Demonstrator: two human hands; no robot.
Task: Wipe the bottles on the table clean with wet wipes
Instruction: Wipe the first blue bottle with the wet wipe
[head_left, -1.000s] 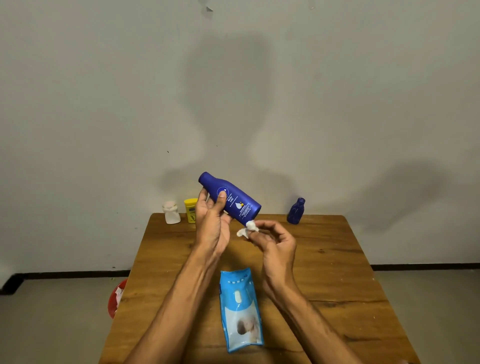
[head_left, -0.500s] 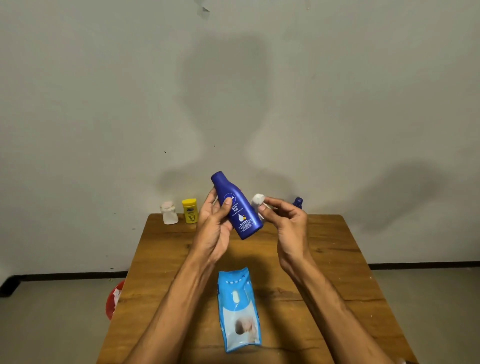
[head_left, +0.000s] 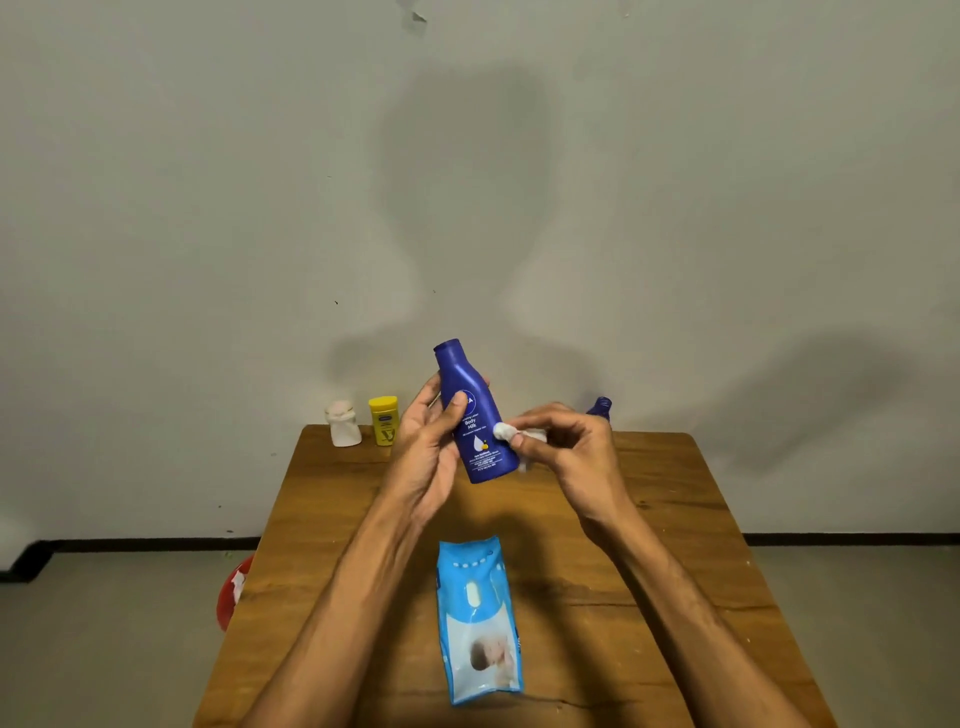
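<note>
Wooden table (head_left: 685, 483) against a plain grey wall. Wet wipes pack (head_left: 480, 621) lies between the forearms; white bottle (head_left: 344, 423), yellow bottle (head_left: 383, 421) and small blue bottle (head_left: 601, 405) stand at the back edge. Both hands are raised above the table. Left hand (head_left: 426, 452) grips a blue Nivea Body Milk bottle (head_left: 470, 415), tilted, cap up. Right hand (head_left: 576, 452) pinches a wadded wet wipe (head_left: 504, 430) against its side.

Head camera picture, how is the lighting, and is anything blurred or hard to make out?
Head view: dim, warm light, apparently from behind the person, throws broad soft shadows on the wall and darker patches on the table. No glare. The blue bottle has a label that reads sharply, while the wet wipe and the small blue bottle behind the right hand look smeared.
</note>
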